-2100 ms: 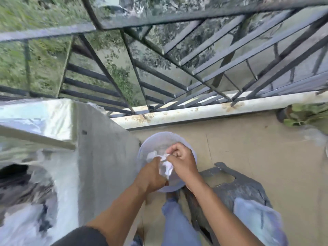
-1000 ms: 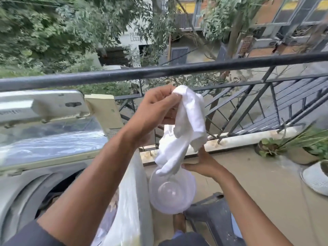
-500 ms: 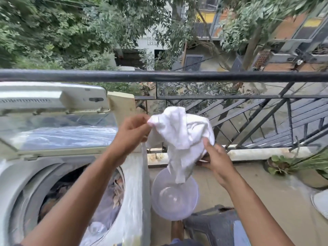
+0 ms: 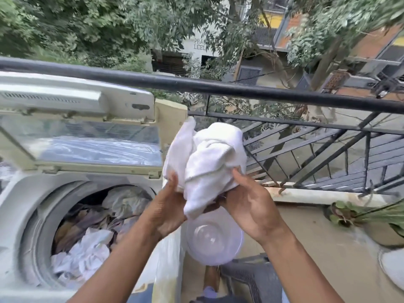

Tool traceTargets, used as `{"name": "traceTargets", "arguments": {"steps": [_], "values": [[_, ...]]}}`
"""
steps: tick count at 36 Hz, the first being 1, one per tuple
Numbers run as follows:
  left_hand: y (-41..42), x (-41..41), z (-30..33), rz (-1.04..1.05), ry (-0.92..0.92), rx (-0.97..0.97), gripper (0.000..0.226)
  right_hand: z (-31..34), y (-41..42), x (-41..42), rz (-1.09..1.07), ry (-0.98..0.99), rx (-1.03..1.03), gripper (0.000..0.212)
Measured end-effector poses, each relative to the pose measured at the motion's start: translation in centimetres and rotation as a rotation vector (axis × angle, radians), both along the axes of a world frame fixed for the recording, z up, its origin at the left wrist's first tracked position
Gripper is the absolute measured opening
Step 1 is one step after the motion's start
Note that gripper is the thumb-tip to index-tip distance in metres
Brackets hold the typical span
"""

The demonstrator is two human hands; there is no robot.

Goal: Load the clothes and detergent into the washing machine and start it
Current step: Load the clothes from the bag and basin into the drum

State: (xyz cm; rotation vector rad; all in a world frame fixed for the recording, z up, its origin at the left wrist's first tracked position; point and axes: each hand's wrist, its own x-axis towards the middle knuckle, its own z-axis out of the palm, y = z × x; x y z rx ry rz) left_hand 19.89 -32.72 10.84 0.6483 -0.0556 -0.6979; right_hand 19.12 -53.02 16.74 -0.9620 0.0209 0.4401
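While both hands, left hand (image 4: pixel 169 206) and right hand (image 4: pixel 249 204), keep a clamped grip on the white cloth (image 4: pixel 207 162), swing it left and down into the open drum (image 4: pixel 91 217), releasing only once it clears the rim.

white cloth (image 4: pixel 209 158) in both hands, washer (image 4: pixel 32 193) lid open
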Motion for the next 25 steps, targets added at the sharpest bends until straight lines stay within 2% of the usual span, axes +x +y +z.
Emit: {"name": "traceTargets", "arguments": {"steps": [1,4,7,10,13,15,17,20,22,25], "values": [[0.4,0.0,-0.1,0.088,0.049,-0.022,0.093,-0.1,0.6,-0.2,0.017,0.014,0.020,0.036],[2.1,-0.1,-0.3,0.338,0.070,0.108,0.070,-0.6,1.5,-0.6,0.034,0.031,0.022,0.018],[4.7,-0.7,-1.1,0.438,0.148,0.163,0.055,-1.6,2.2,-0.4,-0.012,0.137,-0.149,0.004],[7.8,-1.6,-1.7,0.514,0.195,0.191,0.044,-3.0,3.4,-0.9,-0.113,0.235,-0.409,0.019],[10.9,-2.9,-2.6,0.569,0.213,0.315,0.041,-3.6,5.6,-1.7,-0.168,0.244,-0.512,0.037],[12.7,-3.7,-3.1,0.597,0.219,0.424,0.048,-3.8,7.4,-2.1,-0.161,0.161,-0.601,0.046],[14.4,-4.6,-3.6,0.612,0.230,0.489,0.048,-4.0,9.4,-2.3,-0.077,-0.007,-0.727,0.061],[16.4,-5.8,-4.0,0.632,0.228,0.549,0.052,-4.5,12.5,-2.6,0.146,-0.331,-0.895,0.090],[17.5,-6.5,-4.1,0.646,0.231,0.552,0.047,-5.2,14.8,-2.6,0.331,-0.530,-1.049,0.107],[19.1,-7.2,-4.3,0.631,0.225,0.557,0.042,-6.1,18.5,-2.3,0.527,-0.701,-1.224,0.123]]}}
